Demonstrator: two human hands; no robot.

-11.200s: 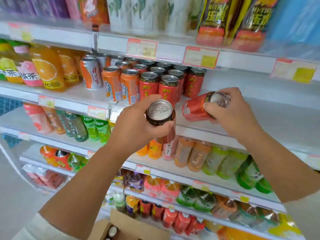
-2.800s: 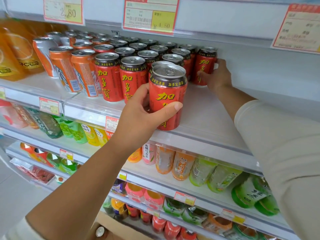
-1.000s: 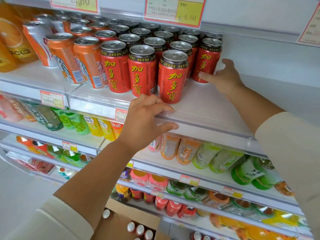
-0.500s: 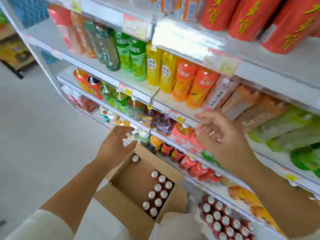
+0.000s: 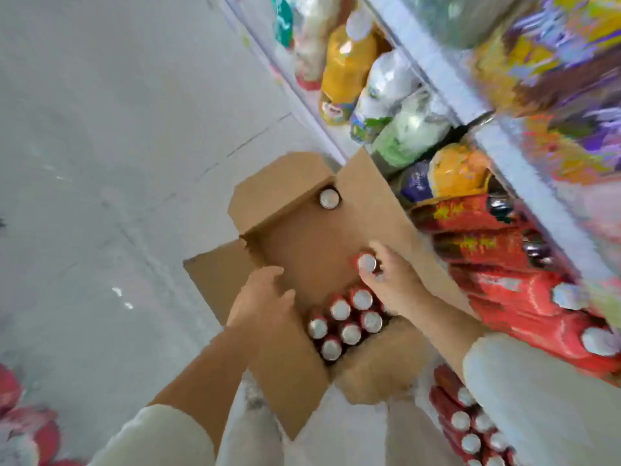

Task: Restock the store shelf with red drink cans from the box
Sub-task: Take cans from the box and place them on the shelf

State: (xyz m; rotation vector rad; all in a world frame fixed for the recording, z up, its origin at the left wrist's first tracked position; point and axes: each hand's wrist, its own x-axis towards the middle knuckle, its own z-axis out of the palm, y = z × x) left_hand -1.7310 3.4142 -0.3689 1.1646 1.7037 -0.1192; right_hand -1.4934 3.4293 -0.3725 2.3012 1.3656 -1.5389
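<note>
An open cardboard box (image 5: 282, 193) sits on the floor below me. Several red cans (image 5: 346, 319) with silver tops stand bunched in its near corner, and a single can (image 5: 328, 198) stands alone in the far corner. My right hand (image 5: 391, 284) reaches into the box, its fingers closed around the top of one red can (image 5: 367, 263). My left hand (image 5: 263, 299) hovers over the box's left side, fingers apart, holding nothing. The shelf of red cans is out of view.
Lower store shelves (image 5: 447, 72) run along the right, packed with bottles and red packs (image 5: 497, 264). Another group of red cans (image 5: 470, 428) stands at the bottom right. Grey tiled floor (image 5: 117, 163) spreads to the left of the box.
The view has tipped down from the shelves to the box. Both hands dropped into the box, and the right hand took hold of a can.
</note>
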